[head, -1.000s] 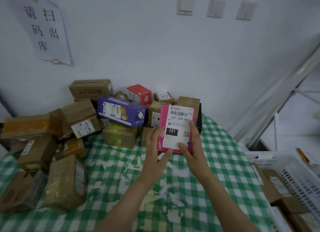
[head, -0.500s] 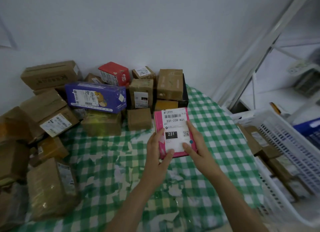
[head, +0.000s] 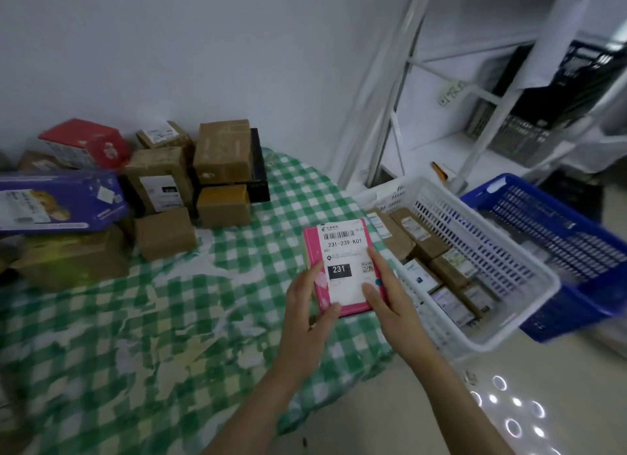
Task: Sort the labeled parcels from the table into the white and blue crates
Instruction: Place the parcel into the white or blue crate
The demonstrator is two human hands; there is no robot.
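Observation:
A flat pink parcel [head: 342, 247] with a white label reading 231 is held upright over the right edge of the table. My left hand [head: 307, 312] grips its left side and lower corner. My right hand [head: 385, 295] grips its right side, thumb on the label. To the right stands the white crate [head: 481, 247], holding several brown labeled parcels [head: 451, 274]. Beyond it is the blue crate [head: 559, 230], its contents blurred.
The table [head: 135, 336] has a green checked cloth. A pile of parcels fills its back left: a purple box [head: 57, 200], a red box [head: 84, 144], brown cartons [head: 222, 151]. A white metal rack [head: 475, 132] stands behind the crates. Pale floor [head: 441, 420] lies at lower right.
Both hands have carried the pink parcel rightwards and nearer, from in front of the pile to the table's right edge. My view has swung right, bringing both crates into sight.

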